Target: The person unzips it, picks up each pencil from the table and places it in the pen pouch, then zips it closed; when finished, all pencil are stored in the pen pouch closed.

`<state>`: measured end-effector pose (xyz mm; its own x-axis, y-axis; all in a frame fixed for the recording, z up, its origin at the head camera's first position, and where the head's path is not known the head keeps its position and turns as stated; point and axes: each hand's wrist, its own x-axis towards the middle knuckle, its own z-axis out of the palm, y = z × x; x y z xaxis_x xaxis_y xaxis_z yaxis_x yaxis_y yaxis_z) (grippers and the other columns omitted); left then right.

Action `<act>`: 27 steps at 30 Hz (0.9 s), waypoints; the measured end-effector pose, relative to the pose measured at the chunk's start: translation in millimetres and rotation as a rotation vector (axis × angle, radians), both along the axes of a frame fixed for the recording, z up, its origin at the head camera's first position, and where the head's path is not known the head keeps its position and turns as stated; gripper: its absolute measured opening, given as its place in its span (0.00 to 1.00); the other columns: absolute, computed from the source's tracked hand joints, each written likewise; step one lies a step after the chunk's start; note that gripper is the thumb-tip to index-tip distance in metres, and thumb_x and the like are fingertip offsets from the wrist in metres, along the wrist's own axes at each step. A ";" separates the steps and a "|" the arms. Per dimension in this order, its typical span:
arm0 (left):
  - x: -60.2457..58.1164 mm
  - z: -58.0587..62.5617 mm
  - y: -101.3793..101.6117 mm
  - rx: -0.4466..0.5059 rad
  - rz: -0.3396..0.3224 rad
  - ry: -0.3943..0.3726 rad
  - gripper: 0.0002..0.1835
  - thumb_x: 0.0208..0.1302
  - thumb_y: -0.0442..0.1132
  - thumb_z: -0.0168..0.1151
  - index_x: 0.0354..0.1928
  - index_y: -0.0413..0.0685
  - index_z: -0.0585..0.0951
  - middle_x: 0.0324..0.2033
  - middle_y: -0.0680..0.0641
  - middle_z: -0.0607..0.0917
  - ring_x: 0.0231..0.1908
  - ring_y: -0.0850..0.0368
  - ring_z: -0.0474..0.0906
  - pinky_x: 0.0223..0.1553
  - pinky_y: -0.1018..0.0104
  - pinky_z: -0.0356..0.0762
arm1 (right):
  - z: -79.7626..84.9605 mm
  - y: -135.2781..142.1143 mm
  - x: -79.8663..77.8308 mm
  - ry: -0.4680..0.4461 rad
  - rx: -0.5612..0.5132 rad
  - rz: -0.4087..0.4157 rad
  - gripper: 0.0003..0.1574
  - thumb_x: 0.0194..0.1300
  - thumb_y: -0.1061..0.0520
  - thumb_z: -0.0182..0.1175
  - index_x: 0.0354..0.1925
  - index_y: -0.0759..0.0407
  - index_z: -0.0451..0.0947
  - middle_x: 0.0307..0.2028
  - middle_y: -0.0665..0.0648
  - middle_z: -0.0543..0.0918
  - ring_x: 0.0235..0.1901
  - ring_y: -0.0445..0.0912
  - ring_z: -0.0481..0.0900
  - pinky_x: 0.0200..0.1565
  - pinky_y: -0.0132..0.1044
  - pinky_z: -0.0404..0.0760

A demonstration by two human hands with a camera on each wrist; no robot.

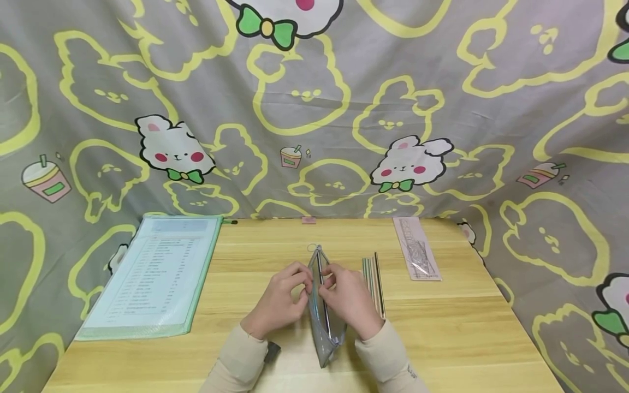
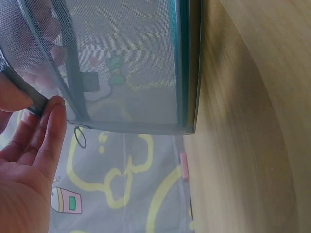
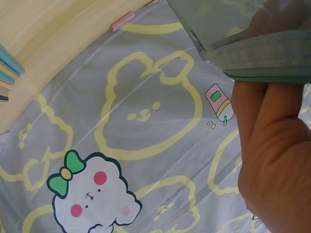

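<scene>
A grey mesh zip pouch (image 1: pixel 320 344) stands on the table between both hands, its zipped mouth spread apart. My left hand (image 1: pixel 280 300) pinches the left rim between thumb and fingers; the left wrist view shows the grip on the dark edge of the mesh (image 2: pixel 126 63). On the other rim, my right hand (image 1: pixel 350 297) pinches the zipper band (image 3: pixel 272 56). Through the mesh, teal and brown pencils (image 2: pixel 183 63) show along the pouch's bottom. A metal ring (image 1: pixel 312 248) hangs at its far end. Just right of the right hand lie several pencils (image 1: pixel 377 284) side by side.
A clear zip folder (image 1: pixel 147 273) with green trim and a printed sheet lies at the left. Toward the back right is a pink packet (image 1: pixel 417 248) of clear rulers. A small pink eraser-like block (image 1: pixel 308 220) sits at the back edge, before a patterned curtain (image 1: pixel 304 109).
</scene>
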<state>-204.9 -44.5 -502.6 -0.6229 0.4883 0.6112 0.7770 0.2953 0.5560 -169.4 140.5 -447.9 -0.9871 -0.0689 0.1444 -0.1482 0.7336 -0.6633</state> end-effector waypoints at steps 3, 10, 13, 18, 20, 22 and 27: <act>0.1 -0.3 -0.2 0.000 -0.001 -0.005 0.14 0.50 0.21 0.61 0.30 0.51 0.78 0.42 0.50 0.83 0.44 0.59 0.82 0.47 0.64 0.86 | 0.6 -0.2 0.4 -0.010 0.006 0.011 0.17 0.58 0.66 0.69 0.47 0.66 0.85 0.30 0.55 0.90 0.19 0.36 0.76 0.19 0.28 0.75; -1.1 -1.4 0.4 0.020 -0.011 0.028 0.15 0.50 0.20 0.60 0.30 0.50 0.78 0.41 0.46 0.84 0.44 0.57 0.83 0.47 0.64 0.86 | 6.7 11.4 -0.9 0.011 -0.003 -0.037 0.17 0.58 0.64 0.68 0.48 0.63 0.86 0.32 0.54 0.90 0.17 0.36 0.73 0.19 0.29 0.72; -2.0 -1.6 0.7 0.027 -0.013 0.033 0.14 0.50 0.20 0.60 0.29 0.49 0.77 0.40 0.45 0.84 0.45 0.57 0.83 0.48 0.64 0.86 | 11.4 26.5 -3.7 0.001 -0.024 -0.086 0.18 0.59 0.62 0.68 0.49 0.61 0.86 0.34 0.54 0.90 0.17 0.37 0.72 0.20 0.31 0.72; -1.7 -1.1 0.4 0.023 -0.001 0.025 0.13 0.51 0.20 0.60 0.29 0.48 0.78 0.40 0.46 0.84 0.46 0.56 0.84 0.49 0.62 0.87 | 11.6 67.7 -13.0 -0.035 -0.018 -0.161 0.20 0.63 0.57 0.66 0.53 0.59 0.86 0.39 0.54 0.91 0.24 0.39 0.79 0.28 0.34 0.77; -1.0 -0.6 0.1 0.019 0.004 0.012 0.12 0.51 0.20 0.60 0.28 0.47 0.78 0.40 0.46 0.84 0.47 0.56 0.84 0.49 0.62 0.87 | 7.4 87.0 -16.9 -0.046 -0.004 -0.183 0.21 0.64 0.57 0.64 0.55 0.59 0.85 0.41 0.56 0.90 0.27 0.41 0.81 0.30 0.36 0.78; -0.4 -0.4 -0.1 0.013 0.007 -0.003 0.12 0.51 0.20 0.60 0.28 0.46 0.79 0.40 0.45 0.84 0.47 0.56 0.84 0.50 0.61 0.87 | 1.3 103.8 -20.2 -0.067 0.009 -0.195 0.22 0.66 0.56 0.63 0.56 0.60 0.84 0.42 0.57 0.90 0.29 0.44 0.82 0.31 0.38 0.78; -0.3 -1.0 0.0 0.007 0.010 -0.013 0.11 0.51 0.21 0.60 0.28 0.45 0.80 0.40 0.48 0.83 0.47 0.56 0.84 0.50 0.61 0.87 | -18.2 125.7 -26.8 -0.155 0.006 -0.182 0.28 0.69 0.55 0.64 0.64 0.63 0.78 0.48 0.63 0.88 0.36 0.49 0.84 0.34 0.40 0.81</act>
